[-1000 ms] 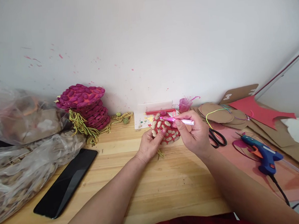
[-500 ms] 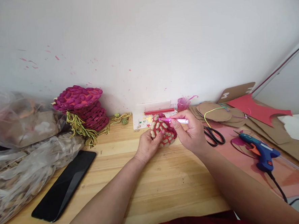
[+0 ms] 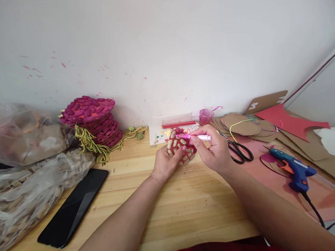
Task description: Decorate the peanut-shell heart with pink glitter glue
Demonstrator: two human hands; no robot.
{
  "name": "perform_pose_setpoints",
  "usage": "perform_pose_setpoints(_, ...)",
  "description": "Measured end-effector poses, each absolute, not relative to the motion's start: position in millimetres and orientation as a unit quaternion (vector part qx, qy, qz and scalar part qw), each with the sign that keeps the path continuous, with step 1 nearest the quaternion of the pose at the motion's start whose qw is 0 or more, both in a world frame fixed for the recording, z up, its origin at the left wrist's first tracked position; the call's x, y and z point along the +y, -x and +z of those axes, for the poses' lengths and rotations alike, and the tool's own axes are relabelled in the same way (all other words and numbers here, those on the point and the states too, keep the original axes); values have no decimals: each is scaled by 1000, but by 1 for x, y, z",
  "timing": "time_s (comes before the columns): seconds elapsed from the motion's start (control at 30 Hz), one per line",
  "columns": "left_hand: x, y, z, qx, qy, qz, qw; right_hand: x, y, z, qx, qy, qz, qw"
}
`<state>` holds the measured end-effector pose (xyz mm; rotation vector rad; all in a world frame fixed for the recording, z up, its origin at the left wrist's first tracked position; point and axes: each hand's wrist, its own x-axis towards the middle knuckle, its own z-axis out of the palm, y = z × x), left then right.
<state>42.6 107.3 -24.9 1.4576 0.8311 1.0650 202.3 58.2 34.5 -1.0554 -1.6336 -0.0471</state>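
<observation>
My left hand [image 3: 167, 162] grips a red disc [image 3: 183, 151] covered with peanut shells [image 3: 175, 142], its thumb on the front face. The shells are mostly bare tan, with some deep pink along the upper and right edges. My right hand [image 3: 214, 149] pinches a thick white-handled paintbrush [image 3: 200, 137] with a pink-stained front end. The brush lies nearly level, its tip at the shells on the disc's upper part; whether it touches them I cannot tell. Behind the disc lies a white sheet [image 3: 154, 138] with small coloured stars.
To the left are a stack of pink peanut-covered discs [image 3: 88, 111], plastic bags [image 3: 27, 198] and a black phone [image 3: 73, 209]. A pink-stained cup [image 3: 206, 116] stands by the wall. To the right lie scissors [image 3: 241, 153], cardboard circles [image 3: 241, 124] and a glue gun [image 3: 297, 170].
The brush tip has shifted slightly left and down across the disc's upper part. The disc has tilted a little in my left hand. Both grips are unchanged.
</observation>
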Motion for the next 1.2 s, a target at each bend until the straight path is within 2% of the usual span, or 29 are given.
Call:
perform_pose_setpoints(0.27, 107, -43, -22, 366, -622, 452, 524, 53, -201, 38, -688, 440, 7, 577)
perform_pose_setpoints(0.63, 107, -41, -21, 374, -710, 468, 369, 48, -205, 45, -674, 463, -7, 576)
perform_pose_setpoints(0.8, 109, -39, -23, 391, -707, 464, 363, 43, -199, 48, -710, 447, -33, 544)
perform_pose_setpoints(1.03, 111, -40, -26, 392, -702, 464, 371, 46, -202, 46, -686, 454, -12, 569)
perform_pose_setpoints(1.2, 113, -40, -30, 401, -694, 468, 372, 48, -203, 45, -699, 450, -34, 555)
